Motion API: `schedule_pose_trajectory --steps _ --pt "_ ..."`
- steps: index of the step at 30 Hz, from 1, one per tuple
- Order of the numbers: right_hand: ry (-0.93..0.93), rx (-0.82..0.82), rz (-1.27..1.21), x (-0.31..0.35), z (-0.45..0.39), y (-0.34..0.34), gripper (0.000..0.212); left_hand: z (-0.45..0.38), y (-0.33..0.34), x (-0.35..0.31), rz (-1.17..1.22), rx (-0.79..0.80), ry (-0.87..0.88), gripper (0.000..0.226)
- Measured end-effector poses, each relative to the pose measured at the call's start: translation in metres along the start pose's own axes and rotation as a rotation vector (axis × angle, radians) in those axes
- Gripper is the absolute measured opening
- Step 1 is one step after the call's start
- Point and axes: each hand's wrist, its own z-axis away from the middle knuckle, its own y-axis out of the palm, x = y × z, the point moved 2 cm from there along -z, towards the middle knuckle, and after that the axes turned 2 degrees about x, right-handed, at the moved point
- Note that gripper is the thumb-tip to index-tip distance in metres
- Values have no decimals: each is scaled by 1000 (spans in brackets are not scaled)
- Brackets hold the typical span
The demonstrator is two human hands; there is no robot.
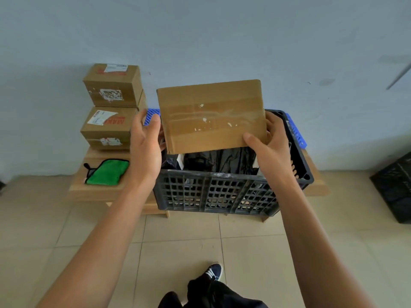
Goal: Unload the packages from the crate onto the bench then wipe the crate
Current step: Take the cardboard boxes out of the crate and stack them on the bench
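A flat brown cardboard package (pixel 211 115) sealed with clear tape is held above the black slatted plastic crate (pixel 213 192) — the left hand (pixel 145 143) grasps its left edge, the right hand (pixel 270 144) its lower right corner, thumb on the front face, fingers behind. Black bagged parcels (pixel 219 160) remain inside the crate. At the worktop's (pixel 97 192) left end sit two stacked cardboard boxes (pixel 111 107) — a green cloth (pixel 106 172) lies at the front edge.

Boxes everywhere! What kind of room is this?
Probably a storeroom or parcel-sorting corner: taped cardboard boxes stacked on a low wooden bench, a black plastic crate of wrapped packages, and a bare tiled floor.
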Motion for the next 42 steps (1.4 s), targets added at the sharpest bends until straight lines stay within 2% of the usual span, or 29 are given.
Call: schedule_pose_trajectory --steps 4,7,8,11,12,16,22,28,35,38,42 --pt "-85 101 94 -3 15 -5 86 12 -6 -7 -57 5 -45 80" --pt "-138 90 101 -3 22 -6 81 22 -10 -12 -91 62 -74 80" --pt "-146 85 86 -2 25 -6 77 24 -10 -12 -100 72 -73 72" --pt "-126 64 26 0 36 -3 58 30 -12 -13 -81 71 -50 23" --pt "-105 51 -6 0 39 -3 52 32 -12 -13 -84 70 -38 20" --pt "-49 14 -71 8 46 -2 56 39 -13 -12 -82 81 12 28" --pt "-25 66 -89 17 45 4 70 40 -18 -22 -73 19 104 34" --pt "-12 110 -195 17 35 8 59 37 -18 -15 -39 -46 179 36" --pt "24 113 -203 11 16 -3 87 29 -15 -4 -137 -90 247 39" --pt "-20 132 -154 14 7 -7 100 26 -12 -6 -169 -143 292 39" --pt "-67 153 -105 14 -8 -15 101 14 -5 -8 -194 -171 276 40"
